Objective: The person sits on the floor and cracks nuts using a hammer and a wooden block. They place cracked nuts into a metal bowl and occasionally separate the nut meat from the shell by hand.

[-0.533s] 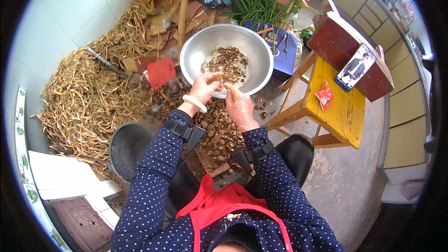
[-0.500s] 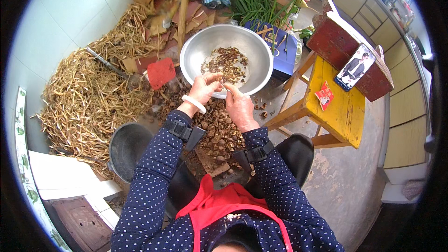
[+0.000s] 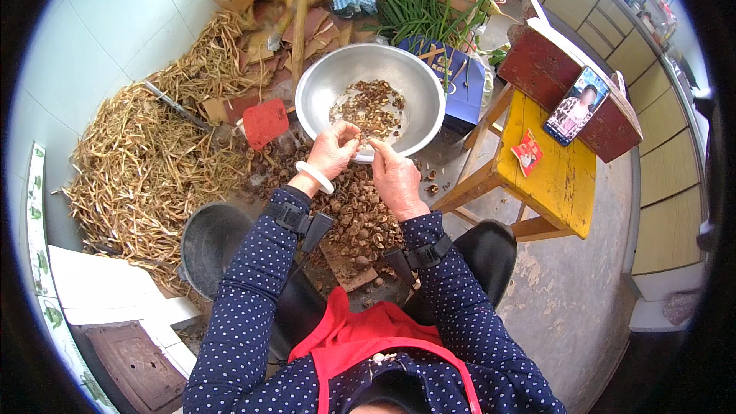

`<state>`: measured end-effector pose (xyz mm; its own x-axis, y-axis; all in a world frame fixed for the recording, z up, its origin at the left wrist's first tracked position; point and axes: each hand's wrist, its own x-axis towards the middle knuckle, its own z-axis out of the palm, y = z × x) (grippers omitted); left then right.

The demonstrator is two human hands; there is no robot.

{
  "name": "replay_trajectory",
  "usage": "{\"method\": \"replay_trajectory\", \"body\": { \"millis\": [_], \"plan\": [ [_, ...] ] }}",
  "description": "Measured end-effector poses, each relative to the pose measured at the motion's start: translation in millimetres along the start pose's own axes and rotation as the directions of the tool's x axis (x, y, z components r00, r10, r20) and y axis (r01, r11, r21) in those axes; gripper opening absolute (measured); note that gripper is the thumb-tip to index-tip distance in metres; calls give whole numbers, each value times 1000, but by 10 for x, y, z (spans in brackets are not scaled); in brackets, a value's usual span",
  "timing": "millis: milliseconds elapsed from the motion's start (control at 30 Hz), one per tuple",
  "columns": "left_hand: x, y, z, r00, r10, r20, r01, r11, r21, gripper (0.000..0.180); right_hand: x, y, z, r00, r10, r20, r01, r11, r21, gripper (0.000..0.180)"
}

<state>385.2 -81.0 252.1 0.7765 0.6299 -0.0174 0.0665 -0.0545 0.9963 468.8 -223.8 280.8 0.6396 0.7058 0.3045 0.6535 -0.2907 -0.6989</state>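
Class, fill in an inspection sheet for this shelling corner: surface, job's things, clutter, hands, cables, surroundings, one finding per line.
Surface: bare concrete floor, stained.
Job's things: metal bowl holding brown shelled bits; heap of brown husks under the hands.
Clutter: pile of dry straw-coloured pods, red scoop, dark bucket, cardboard scraps, green stalks.
Hands: left hand and right hand meet at the bowl's near rim, pinching something too small to tell.
Cables: nothing seen.
Surroundings: yellow stool with a red packet, phone on a red box, tiled wall.
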Motion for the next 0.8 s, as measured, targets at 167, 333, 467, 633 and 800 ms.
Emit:
{"method": "replay_trajectory", "body": {
  "millis": [167,333,467,633,800],
  "plan": [
    [-21,27,-9,1000,-4,-13,3,991,-131,18,-24,-9,1,1000,9,-16,-9,1000,20,18],
    [-58,63,0,991,-129,39,132,873,-470,21,-33,-14,7,1000,-2,-2,2,1000,7,18],
    [-61,85,-7,984,-157,82,175,792,-585,23,-32,-20,4,1000,-14,-3,14,1000,6,19],
    [-32,62,-34,985,-123,123,172,794,-583,25,-26,-32,-13,999,-40,-20,40,999,27,19],
    [-15,43,-59,982,-101,163,177,803,-569,27,-16,-34,-24,1000,-27,10,27,1000,10,20]
  ]
}}
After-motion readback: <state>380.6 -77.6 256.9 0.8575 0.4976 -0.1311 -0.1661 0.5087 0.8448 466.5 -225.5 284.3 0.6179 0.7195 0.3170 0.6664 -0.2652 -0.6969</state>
